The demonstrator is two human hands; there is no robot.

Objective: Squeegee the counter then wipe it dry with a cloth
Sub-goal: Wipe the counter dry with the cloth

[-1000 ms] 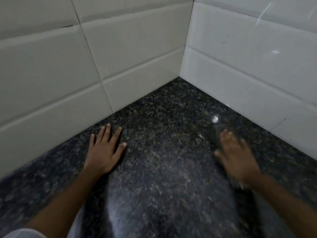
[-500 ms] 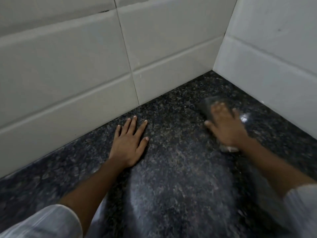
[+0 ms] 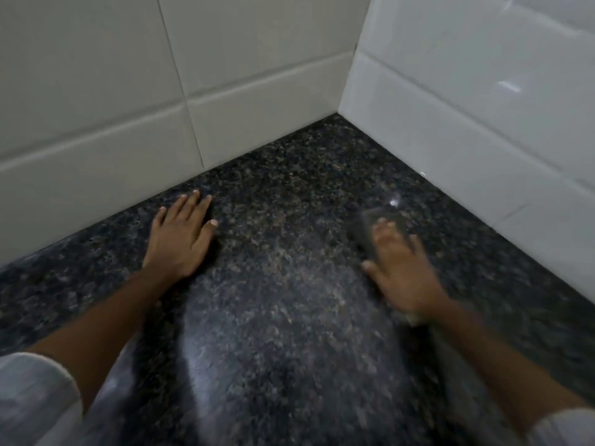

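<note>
Right hand (image 3: pixel 402 275) presses the grey cloth (image 3: pixel 375 228) flat near the surface's (image 3: pixel 289 317) back-right corner — blurred mid-wipe. Left hand (image 3: pixel 180 236) splayed flat, empty. Best: even pressure, overlapping passes into the corner.

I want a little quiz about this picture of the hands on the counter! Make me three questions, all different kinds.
1. True or false: the left hand lies flat, palm down, on the dark speckled counter.
2. Which hand presses the grey cloth? A) left B) right C) both
3. Fill in: behind the counter, the walls are covered in white ____.

Key:
1. True.
2. B, the right hand, which looks blurred.
3. Tiles.
</note>
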